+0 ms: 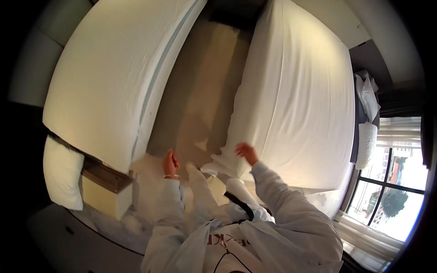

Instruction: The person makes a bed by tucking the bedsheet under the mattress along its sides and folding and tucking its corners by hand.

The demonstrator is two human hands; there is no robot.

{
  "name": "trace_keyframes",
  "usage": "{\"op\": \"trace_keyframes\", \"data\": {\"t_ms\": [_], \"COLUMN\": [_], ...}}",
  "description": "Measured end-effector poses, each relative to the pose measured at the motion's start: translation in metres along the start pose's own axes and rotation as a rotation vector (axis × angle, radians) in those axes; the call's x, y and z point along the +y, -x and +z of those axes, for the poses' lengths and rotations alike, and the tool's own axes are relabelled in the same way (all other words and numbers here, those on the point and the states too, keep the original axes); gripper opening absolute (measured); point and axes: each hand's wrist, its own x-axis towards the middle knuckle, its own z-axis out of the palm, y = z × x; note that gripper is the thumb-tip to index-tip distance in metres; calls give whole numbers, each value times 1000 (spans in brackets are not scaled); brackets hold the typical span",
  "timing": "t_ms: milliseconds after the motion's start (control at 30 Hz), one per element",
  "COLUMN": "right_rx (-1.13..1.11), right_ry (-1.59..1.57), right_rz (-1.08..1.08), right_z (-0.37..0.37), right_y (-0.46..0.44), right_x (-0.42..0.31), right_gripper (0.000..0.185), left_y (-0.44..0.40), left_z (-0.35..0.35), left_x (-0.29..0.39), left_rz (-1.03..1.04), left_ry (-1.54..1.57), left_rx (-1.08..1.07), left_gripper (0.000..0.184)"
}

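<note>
My left hand (170, 163), with a band at its wrist, hangs over the floor between two beds. Its fingers are curled into a fist, and nothing shows in it. My right hand (246, 153) is held out beside the near corner of the right bed, its fingers apart and slightly bent, holding nothing. A white sheet (296, 100) covers this right bed, with creases running along it and its edge hanging loosely down the side to the floor. Whether the right hand touches the sheet I cannot tell.
The left bed (104, 77) also has a white cover. A pillow (63, 173) and a small box-like cabinet (107, 193) are at its near end. More pillows (368, 98) lie on a dark seat at the right, by a window (384, 191). A brown floor (195, 91) runs between the beds.
</note>
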Motion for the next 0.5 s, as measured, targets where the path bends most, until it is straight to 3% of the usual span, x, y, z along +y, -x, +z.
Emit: {"op": "trace_keyframes", "data": {"t_ms": [33, 100, 200, 233, 300, 367, 500], "right_rx": [-18, -132, -54, 67, 336, 474, 687], "right_ry": [394, 945, 826, 846, 861, 814, 525], "right_rz": [-65, -67, -204, -270, -394, -461, -500], "right_z": [13, 81, 89, 85, 71, 50, -12], "right_y": [13, 31, 12, 4, -5, 4, -14], "right_x": [24, -7, -27, -43, -82, -133, -160], "right_gripper": [24, 21, 22, 24, 27, 27, 24], "left_y": [3, -14, -40, -48, -70, -75, -99], "left_z": [-9, -17, 1, 15, 54, 116, 207], "left_x": [2, 17, 46, 55, 68, 67, 102], "left_rz": [28, 50, 46, 7, -89, -79, -94], "left_ry": [-67, -90, -148, -164, -182, -232, -458], "left_rx": [60, 57, 29, 5, -115, -243, -497], "left_gripper": [43, 43, 41, 39, 34, 28, 22]}}
